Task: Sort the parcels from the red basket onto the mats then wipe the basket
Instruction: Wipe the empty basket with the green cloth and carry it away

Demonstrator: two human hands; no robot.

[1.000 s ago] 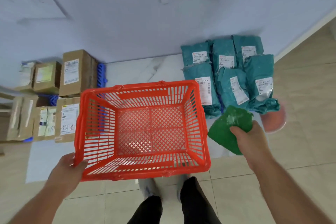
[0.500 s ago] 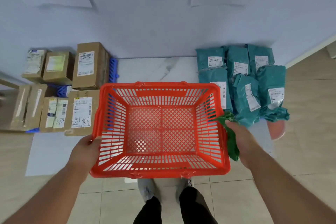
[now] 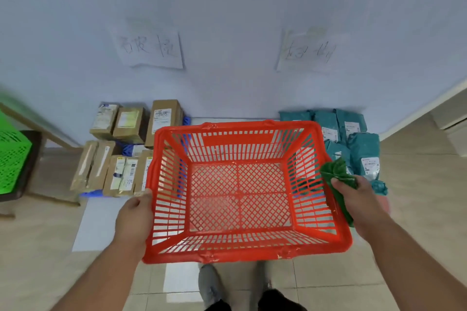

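— Basket (image 3: 240,194)? Held up over the floor, between both hands, empty inside; mesh bottom bare.

— Parcels?

— Sorted, by the look of it. Brown boxes (image 3: 131,149) down on the left mat, teal bags (image 3: 353,139) on the right mat, both against the wall. Wiping left to do.

— Left hand (image 3: 135,219)?

— Closed on the left rim, thumb over the top edge, fingers hidden behind the wall.

— Right hand (image 3: 358,202)?

— Clamped on the green cloth (image 3: 338,177), bunched, pressed against the outside of the right rim. Whether any finger also hooks the rim: cannot tell.

— Handling?

— Light, probably: thin plastic lattice, nothing in it. Stiff at the thick rim, likely springy in the slatted walls, so best gripped at the rim, not the slats. Some white scuffs or grime along the near rim. Cloth soft and limp; needs folding flat against a wall to wipe well, with the left hand bracing the opposite side against the push.

— Risk?

— Tipping or slipping with only one sure hold.
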